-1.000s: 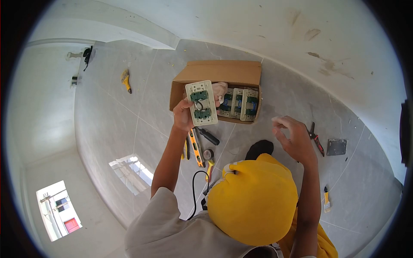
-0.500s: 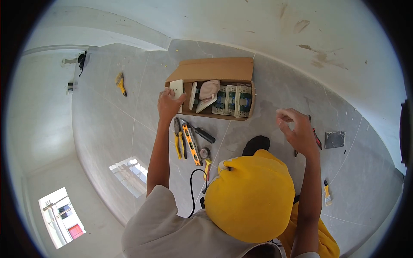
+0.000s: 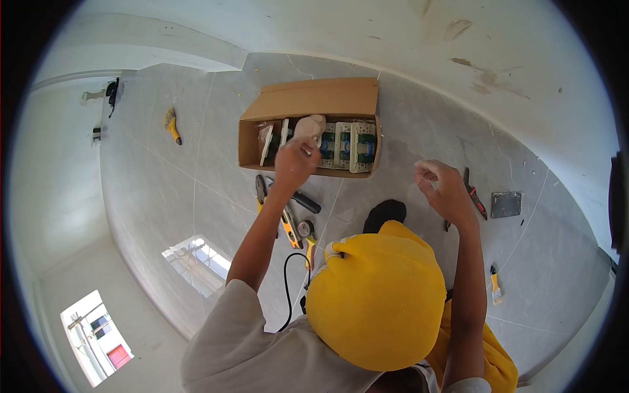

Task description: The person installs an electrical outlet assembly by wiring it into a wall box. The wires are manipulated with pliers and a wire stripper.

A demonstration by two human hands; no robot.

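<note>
My left hand [image 3: 296,162] reaches over the front of the cardboard box [image 3: 316,99], its fingers curled together beside a pale pinkish pouch [image 3: 309,126]. Whatever those fingers grip is hidden behind them. White-framed socket or switch modules [image 3: 362,149] with green and blue parts stand in a row on the right inside the box. At its left end leans a white faceplate [image 3: 266,145]. My right hand [image 3: 444,187] hangs in the air right of the box, fingers bent and thumb apart, holding nothing.
On the tiled floor below the box lie pliers [image 3: 261,188], an orange spirit level [image 3: 291,229], a black-handled tool [image 3: 306,202] and a tape roll [image 3: 305,228]. Red-handled pliers [image 3: 477,202], a dark square plate [image 3: 506,204] and a brush [image 3: 496,288] lie right. Another brush [image 3: 171,126] lies left.
My left hand has moved right, from the white faceplate at the box's left end to beside the pouch. That faceplate now leans inside the box. My right hand has hardly moved.
</note>
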